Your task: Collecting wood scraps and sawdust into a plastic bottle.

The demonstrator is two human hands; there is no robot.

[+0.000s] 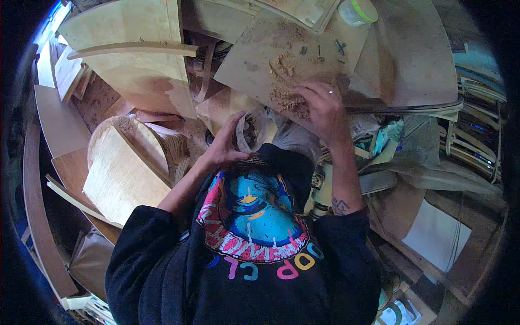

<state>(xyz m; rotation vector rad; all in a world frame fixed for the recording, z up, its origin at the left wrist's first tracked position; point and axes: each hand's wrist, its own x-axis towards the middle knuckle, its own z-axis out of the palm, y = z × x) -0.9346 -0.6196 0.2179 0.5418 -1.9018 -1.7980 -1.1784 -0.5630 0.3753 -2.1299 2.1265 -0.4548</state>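
My left hand [226, 142] is wrapped round a clear plastic cup [251, 131], tilted so its mouth shows, with small dark pieces inside. The cup is close to my shirt, just off the near edge of the work board [390, 70]. Over that board my right hand [325, 107] reaches down at a heap of sawdust [284, 81]. Its fingers are bent and drawn together at the heap; whatever may be between the fingertips is hidden. Beyond the heap lie a small blue metal piece [340, 47] and a few small dark bits.
A white tub with a green rim [358, 12] stands at the board's far edge. To my left are stacked round wooden pieces [130, 142] under a plywood offcut [125, 176], and a long wooden strip [135, 50]. Plastic bags [387, 135] hang below the board at right.
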